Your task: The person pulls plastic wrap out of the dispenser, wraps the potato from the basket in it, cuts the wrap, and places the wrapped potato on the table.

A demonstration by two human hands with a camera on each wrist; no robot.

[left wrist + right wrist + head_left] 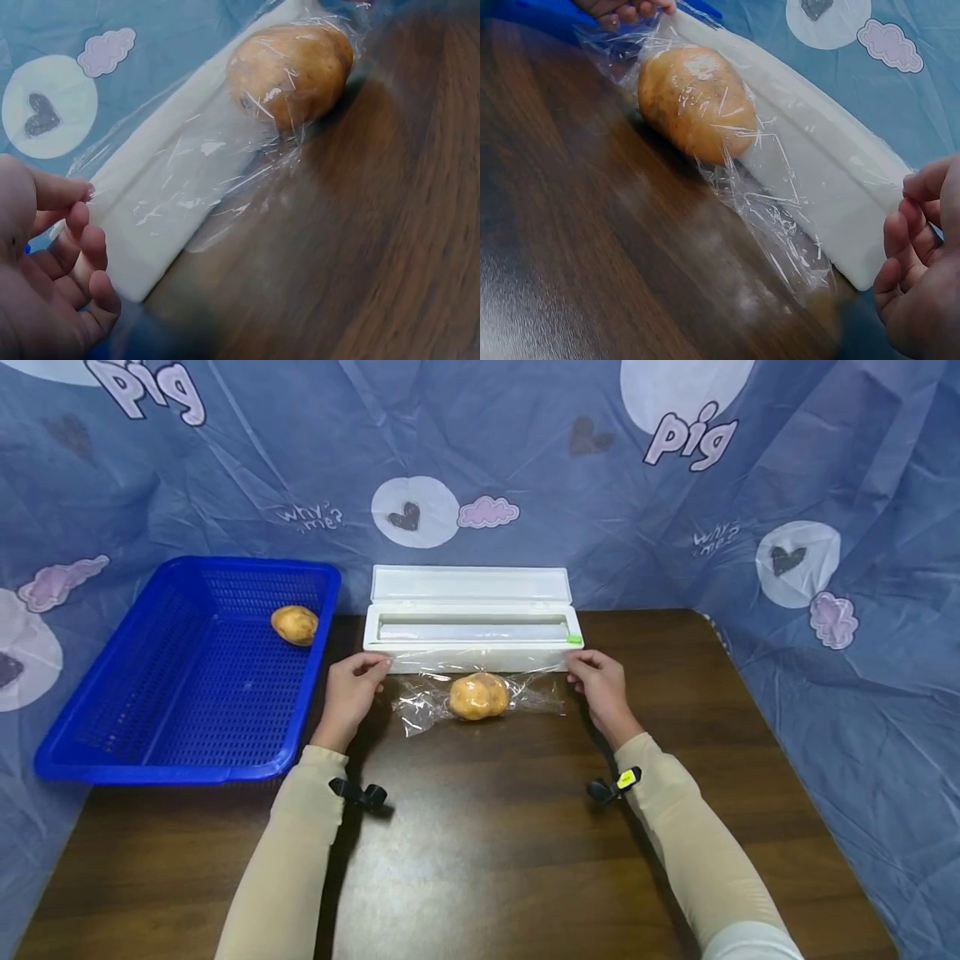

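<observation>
A potato (478, 697) lies in clear plastic wrap (420, 703) on the table, in front of a white cling film dispenser box (472, 661) with its lid raised. My left hand (352, 693) pinches one corner of the film between thumb and forefinger at the box's left front. At the right front, my right hand (602, 687) pinches the opposite corner the same way. Between both hands the film stretches along the box front and over the potato. In the left wrist view the wrapped potato (289, 75) shows glossy creases; loose film (772, 225) trails beside it in the right wrist view.
A blue plastic basket (187, 774) stands on the left, with another potato (295, 625) inside near its right wall. The film roll (472, 632) and a green slider (574, 639) show in the box. A patterned blue cloth (525, 435) hangs behind the wooden table (480, 860).
</observation>
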